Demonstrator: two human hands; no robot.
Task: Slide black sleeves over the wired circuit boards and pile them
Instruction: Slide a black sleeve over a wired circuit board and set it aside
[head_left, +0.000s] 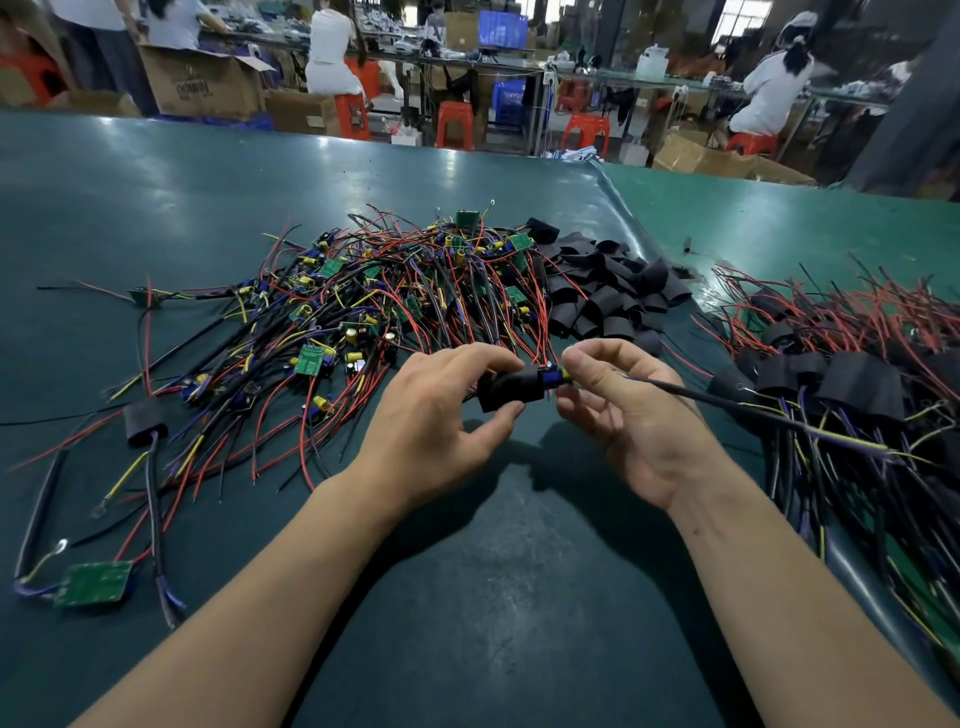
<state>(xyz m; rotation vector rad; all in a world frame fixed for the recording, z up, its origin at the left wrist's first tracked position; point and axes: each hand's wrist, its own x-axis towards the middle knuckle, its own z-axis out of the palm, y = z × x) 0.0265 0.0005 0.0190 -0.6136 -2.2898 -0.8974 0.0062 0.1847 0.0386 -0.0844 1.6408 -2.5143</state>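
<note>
Both forearms reach over the green surface (493, 597); left hand (436, 415) grips the black sleeve (506, 389), right hand (628, 410), palm up, pinches the circuit board (551, 378) at the sleeve's right end.

Dark green tabletop (156, 208), glossy, overhead light glaring off far edge. Second, brighter green table (779, 208) butts against right edge. Beyond far edge: long workbenches (597, 73), orange-red plastic stools (454, 124), open cardboard boxes (205, 83) on floor, blue crate (509, 101). Blue screen (502, 29) glowing at back. Window (740, 18) top right, daylight. Seated workers in white (774, 83) facing benches.
</note>
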